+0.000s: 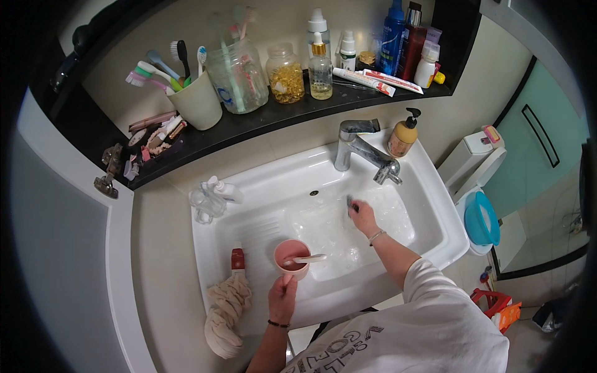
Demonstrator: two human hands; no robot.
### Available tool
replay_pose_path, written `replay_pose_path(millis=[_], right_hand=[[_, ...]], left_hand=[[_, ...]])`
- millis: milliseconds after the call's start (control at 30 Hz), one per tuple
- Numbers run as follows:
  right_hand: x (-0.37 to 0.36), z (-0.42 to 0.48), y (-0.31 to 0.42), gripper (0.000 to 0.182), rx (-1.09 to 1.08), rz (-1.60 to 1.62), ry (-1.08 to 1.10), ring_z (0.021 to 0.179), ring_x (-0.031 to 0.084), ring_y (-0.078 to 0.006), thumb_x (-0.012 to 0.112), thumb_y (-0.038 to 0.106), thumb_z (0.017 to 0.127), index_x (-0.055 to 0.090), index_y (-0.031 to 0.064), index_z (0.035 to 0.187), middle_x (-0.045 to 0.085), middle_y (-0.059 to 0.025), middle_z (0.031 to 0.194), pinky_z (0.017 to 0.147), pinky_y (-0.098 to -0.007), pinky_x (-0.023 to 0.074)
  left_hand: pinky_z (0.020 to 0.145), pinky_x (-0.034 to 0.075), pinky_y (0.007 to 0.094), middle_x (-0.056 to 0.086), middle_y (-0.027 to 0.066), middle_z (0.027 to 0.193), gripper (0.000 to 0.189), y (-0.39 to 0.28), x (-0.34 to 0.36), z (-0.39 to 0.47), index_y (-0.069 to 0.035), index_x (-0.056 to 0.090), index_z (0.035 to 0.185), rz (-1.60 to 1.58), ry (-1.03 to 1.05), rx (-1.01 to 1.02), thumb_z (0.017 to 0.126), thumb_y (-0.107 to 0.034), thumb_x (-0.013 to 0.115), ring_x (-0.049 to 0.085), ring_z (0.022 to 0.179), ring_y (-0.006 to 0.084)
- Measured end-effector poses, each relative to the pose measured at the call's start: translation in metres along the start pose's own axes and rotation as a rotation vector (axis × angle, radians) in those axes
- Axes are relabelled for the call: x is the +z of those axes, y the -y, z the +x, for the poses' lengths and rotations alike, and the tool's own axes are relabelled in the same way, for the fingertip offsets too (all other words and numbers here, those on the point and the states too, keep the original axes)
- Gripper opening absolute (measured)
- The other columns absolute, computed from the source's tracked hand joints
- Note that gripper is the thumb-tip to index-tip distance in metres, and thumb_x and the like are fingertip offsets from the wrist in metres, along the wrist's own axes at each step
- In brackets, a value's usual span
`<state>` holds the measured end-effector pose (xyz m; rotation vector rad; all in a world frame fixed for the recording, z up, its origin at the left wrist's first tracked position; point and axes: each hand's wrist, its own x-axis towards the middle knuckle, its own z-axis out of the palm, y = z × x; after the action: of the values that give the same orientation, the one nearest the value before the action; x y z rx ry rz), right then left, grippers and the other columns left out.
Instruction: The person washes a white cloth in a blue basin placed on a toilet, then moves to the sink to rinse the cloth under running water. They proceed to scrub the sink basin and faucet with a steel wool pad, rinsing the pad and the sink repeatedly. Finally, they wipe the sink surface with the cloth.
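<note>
My left hand (282, 298) grips the handle of a pink cup (292, 254) above the left part of the white sink (298, 307). Inside the cup leans a white-handled utensil (310, 258), perhaps a toothbrush or spoon. Over the basin, my right hand (363, 217) holds a small dark and grey item (350, 203), blurred and partly covered by the fingers. Beneath it, water with light foam (345, 238) lies in the basin. A chrome faucet (364, 147) stands behind this hand. A twisted beige cloth (227, 312) and a red-and-white tube (238, 261) lie left of the cup.
A yellow pump bottle (402, 135) stands at the sink's back right corner; a clear glass item (205, 203) and white bottle (226, 190) are back left. Above runs a black shelf (261, 119) with toothbrushes, jars and bottles. An open cabinet door (119, 242) is left, a toilet (466, 163) right.
</note>
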<state>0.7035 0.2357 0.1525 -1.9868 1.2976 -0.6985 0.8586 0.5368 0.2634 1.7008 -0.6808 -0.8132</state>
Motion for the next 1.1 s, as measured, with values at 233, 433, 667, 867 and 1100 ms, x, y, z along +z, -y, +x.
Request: replay_pose_path(millis=[233, 433, 667, 867, 1100], right_hand=[[-0.02, 0.059, 0.038, 0.032, -0.088, -0.041, -0.523, 0.092, 0.053, -0.0369, 0.054, 0.009, 0.083, 0.052, 0.0007, 0.114, 0.055, -0.0214, 0.1, 0.083, -0.0408, 0.0438], [0.03, 0.034, 0.069, 0.05, -0.34, -0.245, -0.275, 0.097, 0.051, -0.0325, 0.05, -0.004, 0.079, 0.042, 0.0026, 0.128, 0.049, -0.0174, 0.106, 0.079, -0.0372, 0.0486], [-0.024, 0.047, 0.051, 0.03, -0.264, -0.133, -0.409, 0.095, 0.054, -0.036, 0.057, 0.003, 0.077, 0.057, 0.0082, 0.106, 0.054, -0.0162, 0.101, 0.082, -0.0427, 0.0458], [-0.04, 0.132, 0.015, 0.021, -0.349, -0.415, -0.388, 0.09, 0.058, -0.0354, 0.053, 0.011, 0.08, 0.058, 0.0096, 0.101, 0.06, -0.0166, 0.096, 0.079, -0.046, 0.0461], [-0.039, 0.139, 0.02, 0.02, -0.364, -0.396, -0.332, 0.084, 0.059, -0.0383, 0.049, 0.017, 0.084, 0.058, 0.0068, 0.099, 0.061, -0.0205, 0.088, 0.077, -0.0484, 0.0454]], left_hand=[[0.054, 0.036, 0.0208, 0.047, -0.0046, 0.065, 0.022, -0.004, 0.003, -0.001, -0.004, 0.053, 0.076, -0.076, 0.0, -0.121, 0.089, -0.021, 0.059, 0.041, 0.061, 0.0038], [0.053, 0.035, 0.0199, 0.048, -0.005, 0.065, 0.022, -0.012, 0.014, 0.003, -0.005, 0.054, 0.078, -0.141, 0.039, -0.13, 0.09, -0.023, 0.058, 0.042, 0.059, 0.0033], [0.053, 0.034, 0.0195, 0.048, -0.0061, 0.066, 0.021, -0.026, 0.015, 0.004, -0.005, 0.055, 0.079, -0.139, 0.018, -0.157, 0.09, -0.022, 0.059, 0.041, 0.06, 0.0029], [0.048, 0.032, 0.0187, 0.049, -0.005, 0.062, 0.02, -0.015, 0.028, 0.006, -0.007, 0.054, 0.079, -0.133, 0.016, -0.115, 0.091, -0.022, 0.057, 0.042, 0.054, 0.0031], [0.048, 0.033, 0.0191, 0.049, -0.0049, 0.061, 0.019, -0.013, 0.038, 0.008, -0.007, 0.054, 0.079, -0.117, 0.024, -0.162, 0.091, -0.022, 0.056, 0.042, 0.053, 0.0028]])
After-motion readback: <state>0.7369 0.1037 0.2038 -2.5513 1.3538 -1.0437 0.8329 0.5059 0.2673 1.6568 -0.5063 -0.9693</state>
